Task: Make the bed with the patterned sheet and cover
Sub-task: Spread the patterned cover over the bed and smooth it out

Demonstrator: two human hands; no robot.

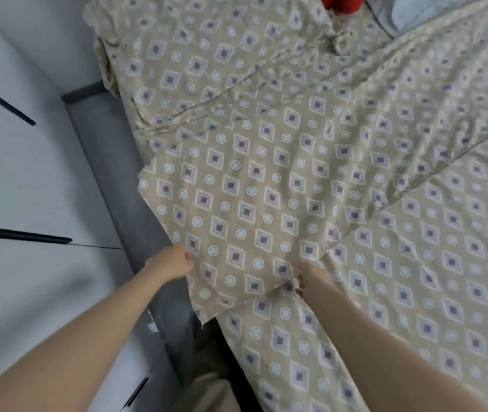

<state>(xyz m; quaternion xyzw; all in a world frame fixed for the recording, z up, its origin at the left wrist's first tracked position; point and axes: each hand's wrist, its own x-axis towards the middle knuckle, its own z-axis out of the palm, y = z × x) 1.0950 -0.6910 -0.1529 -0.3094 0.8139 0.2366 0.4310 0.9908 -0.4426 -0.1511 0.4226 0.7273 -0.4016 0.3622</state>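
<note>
A beige patterned cover with diamonds and circles lies folded across the near left part of the bed. Beneath it the matching patterned sheet stretches over the mattress to the right. My left hand grips the cover's left edge over the bed frame. My right hand pinches the cover's near corner where it bunches on the sheet. More rumpled patterned fabric lies heaped toward the far left.
A dark grey padded bed frame runs along the left side of the mattress. White cabinet doors with black handles stand just left of it. A red object and a pale blue pillow lie at the far end.
</note>
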